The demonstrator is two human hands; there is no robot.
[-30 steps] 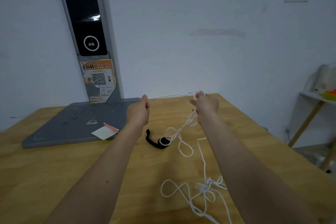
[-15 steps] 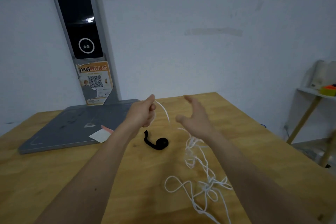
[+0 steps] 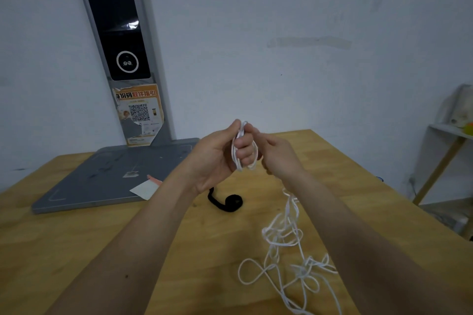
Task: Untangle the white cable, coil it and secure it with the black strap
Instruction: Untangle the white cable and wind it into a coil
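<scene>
A thin white cable (image 3: pixel 284 235) trails from my hands down to a tangled heap of loops on the wooden table, front right. A few turns of it are wound around the fingers of my left hand (image 3: pixel 217 156), which is closed on them above the table. My right hand (image 3: pixel 276 153) touches the left hand and pinches the cable at the top of those turns. The black strap (image 3: pixel 229 202), partly rolled up, lies on the table below and between my hands, untouched.
A grey flat base (image 3: pixel 102 181) with a tall dark column and an orange QR sticker stands at the back left. A white paper slip (image 3: pixel 144 189) lies on its front edge. The wooden table (image 3: pixel 76 250) ends at the right; a shelf (image 3: pixel 450 133) stands beyond it.
My hands were apart, the right one open half a second ago. They have come together, and turns of cable now sit around my left fingers. The camera has tilted slightly.
</scene>
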